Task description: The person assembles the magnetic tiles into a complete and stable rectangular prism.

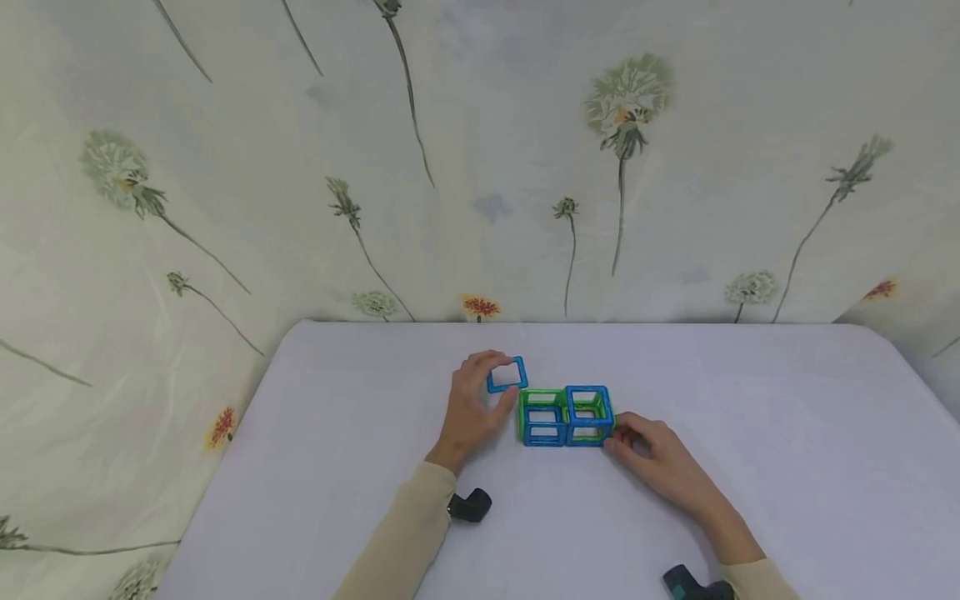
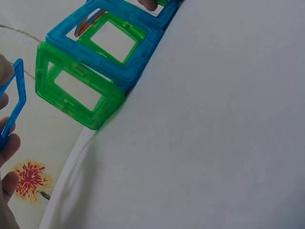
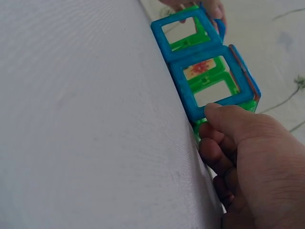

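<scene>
Above the left end of a two-cube block of blue and green magnetic tiles, my left hand pinches a single blue square magnetic tile, tilted and apart from the block. On the block, a blue tile tops the right cube, while the left cube's top is uncovered. A green tile closes the left end in the left wrist view. My right hand holds the block's right end, its thumb on the edge of the front blue tile and the other fingers curled beside the end.
The block stands on a white-covered table. Behind the table's far edge hangs a pale cloth printed with dandelions. Dark devices sit at the left wrist and the right wrist.
</scene>
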{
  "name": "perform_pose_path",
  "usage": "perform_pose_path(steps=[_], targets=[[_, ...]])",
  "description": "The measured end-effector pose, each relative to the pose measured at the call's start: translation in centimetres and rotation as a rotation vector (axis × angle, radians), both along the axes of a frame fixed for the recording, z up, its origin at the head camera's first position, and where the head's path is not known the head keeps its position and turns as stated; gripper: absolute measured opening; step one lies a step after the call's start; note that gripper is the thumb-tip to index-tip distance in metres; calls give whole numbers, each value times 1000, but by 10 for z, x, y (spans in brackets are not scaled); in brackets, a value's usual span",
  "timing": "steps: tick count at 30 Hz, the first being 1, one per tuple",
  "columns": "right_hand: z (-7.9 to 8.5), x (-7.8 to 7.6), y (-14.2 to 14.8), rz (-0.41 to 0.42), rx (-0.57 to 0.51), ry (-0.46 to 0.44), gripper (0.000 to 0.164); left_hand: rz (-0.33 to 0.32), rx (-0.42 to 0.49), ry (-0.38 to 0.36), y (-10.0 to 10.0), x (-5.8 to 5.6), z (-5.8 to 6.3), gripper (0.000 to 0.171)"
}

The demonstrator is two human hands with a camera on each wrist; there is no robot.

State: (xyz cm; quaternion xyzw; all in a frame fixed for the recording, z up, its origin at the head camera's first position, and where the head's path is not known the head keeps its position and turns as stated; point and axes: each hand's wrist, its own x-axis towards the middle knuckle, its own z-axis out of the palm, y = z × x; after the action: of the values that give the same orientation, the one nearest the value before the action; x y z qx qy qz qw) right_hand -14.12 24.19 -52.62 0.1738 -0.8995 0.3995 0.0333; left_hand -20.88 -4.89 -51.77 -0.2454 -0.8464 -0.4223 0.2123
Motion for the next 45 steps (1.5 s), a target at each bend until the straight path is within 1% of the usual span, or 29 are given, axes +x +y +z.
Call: perform_pose_path(steps=[7, 13, 15, 21, 26, 30, 35, 42, 45], targets=[[1, 1, 1, -10, 0, 1, 11, -19, 5, 14, 6, 6, 1, 37], [2, 2, 0, -8, 14, 1, 11, -51, 20, 47, 12, 10, 2, 37], [2, 1, 0, 5, 12, 7, 12, -63, 16, 57, 14, 12, 2, 37], [-1, 2, 3, 8, 1, -1, 12, -103, -16, 56, 23, 21, 1, 38], [-1, 0, 2, 32, 0, 4, 12, -111, -26, 70, 23, 21, 2, 39], [0, -1, 2, 56, -10, 16, 11, -133, -23, 73, 24, 21, 2, 38], [1, -2, 2, 67, -23, 29, 10, -156, -35, 78, 25, 21, 3, 38], [4, -1, -1, 38, 1, 0, 11, -164, -53, 80, 26, 22, 3, 40], [8, 2, -5, 22, 0, -10, 12, -168, -60, 84, 26, 22, 1, 40]])
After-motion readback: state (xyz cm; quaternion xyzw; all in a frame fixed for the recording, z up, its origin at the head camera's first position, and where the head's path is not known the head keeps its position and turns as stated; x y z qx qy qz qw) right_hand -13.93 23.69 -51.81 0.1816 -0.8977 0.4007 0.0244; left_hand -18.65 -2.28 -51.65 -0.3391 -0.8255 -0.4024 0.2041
